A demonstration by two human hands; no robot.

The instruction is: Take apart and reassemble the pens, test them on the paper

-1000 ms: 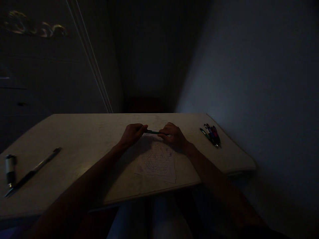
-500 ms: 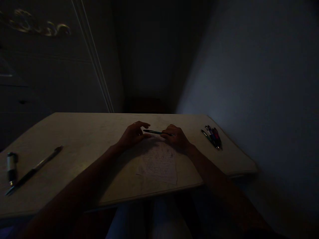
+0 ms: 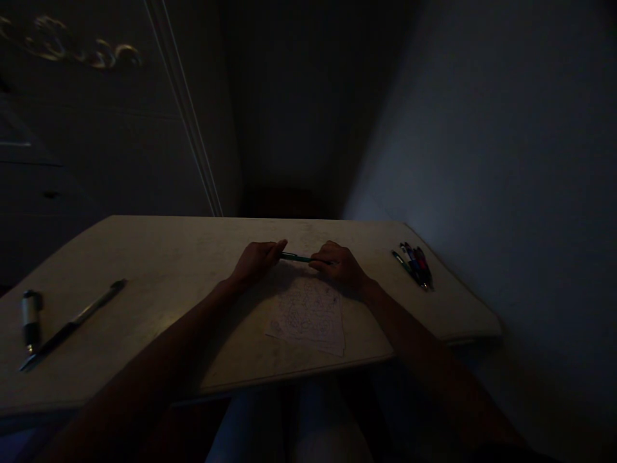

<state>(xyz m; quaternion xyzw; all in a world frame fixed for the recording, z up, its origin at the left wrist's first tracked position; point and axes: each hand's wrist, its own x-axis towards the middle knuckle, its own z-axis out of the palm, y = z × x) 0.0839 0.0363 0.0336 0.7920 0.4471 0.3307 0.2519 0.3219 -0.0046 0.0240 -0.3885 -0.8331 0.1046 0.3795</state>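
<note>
A slim green pen [image 3: 296, 258] stretches level between my two hands, above the far end of a paper sheet. My left hand [image 3: 258, 260] is closed round its left end, with the thumb on top. Around the right end, the fingers of my right hand [image 3: 337, 262] are closed too. Beneath and nearer to me lies the white paper [image 3: 308, 315], covered with scribbled writing or drawing too dim to read. The pen's two ends are mostly hidden by my fingers.
Several pens [image 3: 413, 265] lie bunched at the table's right side. A long dark and silver pen [image 3: 74, 323] and a short thick pen [image 3: 31, 321] lie at the left. The pale table [image 3: 168, 257] meets a wall [image 3: 457, 161] on the right.
My left hand, which had its fingers apart near the pen's left end, has closed on it. My right hand keeps its hold. The view has shifted slightly.
</note>
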